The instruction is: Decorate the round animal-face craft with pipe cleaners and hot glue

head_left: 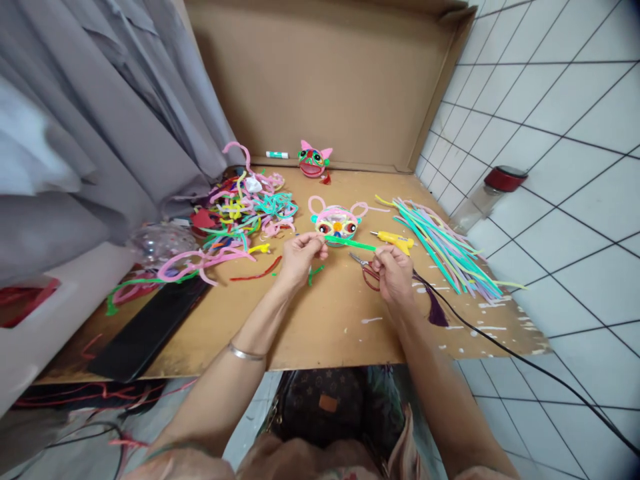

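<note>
**While Pinched at Both Ends, Kept Taut Above the Board**

While hovering low over a glue-spattered board (320, 347), stretched level between two hands: a green pipe cleaner (350, 243). Gripped at one end by the left hand (300, 257), thumb pressed shut against fingertips. Gripped at the other by the right hand (395, 273), closed in the same tight pinch, likely to keep it straight and off the surface. Laid just under the right hand, within easy reach: red-handled scissors (367, 272). Parked just beyond: a yellow glue gun (396, 239), with a black cord (500, 347) trailing off to the right. Set flat just past the green strand: a mask (337, 223) with pink looped ears. Sorted to either side, seemingly for quick picking: straight stems (445, 250) right, a tangled heap (245, 213) left. Propped farthest back against a cardboard wall (320, 73): a second mask (313, 162).
</note>
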